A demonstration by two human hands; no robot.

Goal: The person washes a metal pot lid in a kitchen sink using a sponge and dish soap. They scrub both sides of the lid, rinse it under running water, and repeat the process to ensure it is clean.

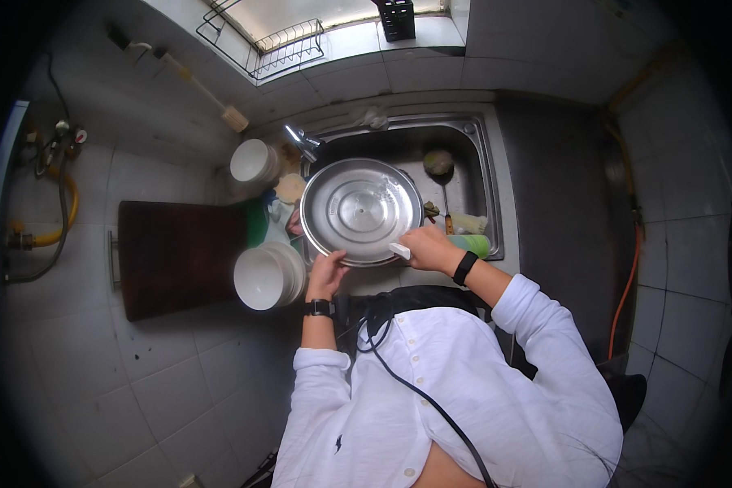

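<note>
A round stainless steel basin with concentric rings in its base is held over the left part of the sink. My left hand grips its near rim, thumb over the edge. At the near right rim is my right hand, closed around a white handle; the rest of that tool is hidden. Beyond the basin, a chrome faucet leans over the sink's left side. To the right, a ladle with a wooden grip and a green bottle lie in the sink.
Stacked white bowls stand left of my left hand, with more white bowls farther back. A dark brown board is at the left. Behind the sink, a wire rack sits on the windowsill. A dark countertop extends right.
</note>
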